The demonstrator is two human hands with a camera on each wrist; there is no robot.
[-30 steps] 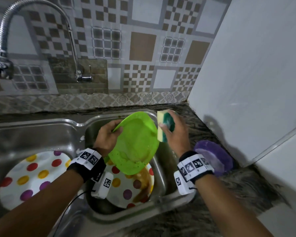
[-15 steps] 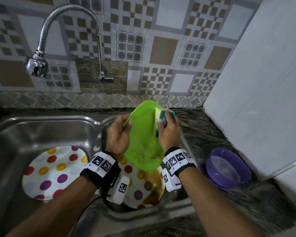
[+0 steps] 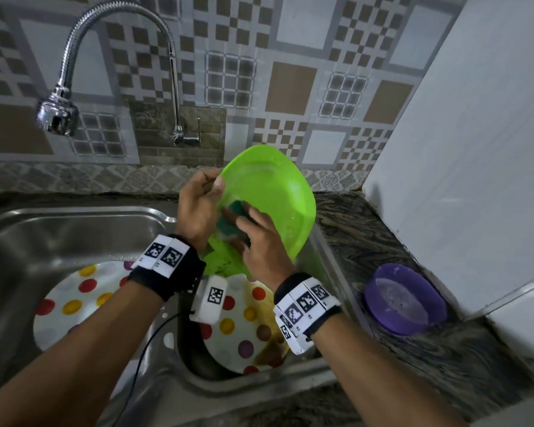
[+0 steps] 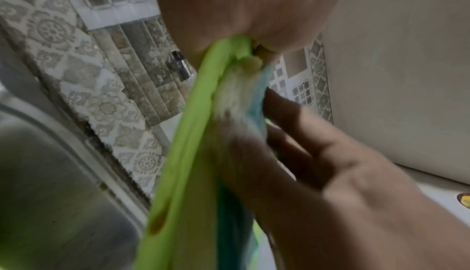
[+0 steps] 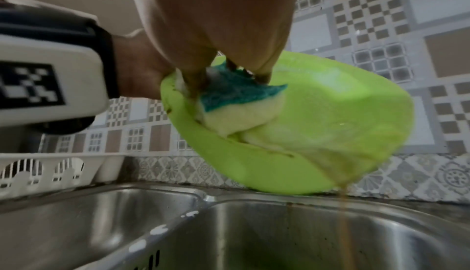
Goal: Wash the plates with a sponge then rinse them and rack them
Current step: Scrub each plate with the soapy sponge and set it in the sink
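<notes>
I hold a lime-green plate (image 3: 272, 198) tilted on edge over the right sink basin. My left hand (image 3: 199, 204) grips its left rim, thumb on the inner face. My right hand (image 3: 259, 241) grips a green-and-yellow sponge (image 3: 233, 215) and presses it on the plate's inner face near the left rim. In the right wrist view the sponge (image 5: 236, 101) is squashed against the plate (image 5: 330, 123), and brown water runs off the lower edge. The left wrist view shows the plate (image 4: 188, 153) edge-on with the sponge (image 4: 244, 101) against it.
A dirty polka-dot plate (image 3: 247, 328) lies in the right basin beneath the green one, another polka-dot plate (image 3: 74, 300) in the left basin. A purple bowl (image 3: 404, 300) stands on the counter at right. The faucet (image 3: 59, 115) hangs over the left basin. A white dish rack (image 5: 43, 172) stands beyond the sink.
My right hand has slid the sponge down and left across the plate, from near the top of its face to beside my left hand. The plate has tipped more upright.
</notes>
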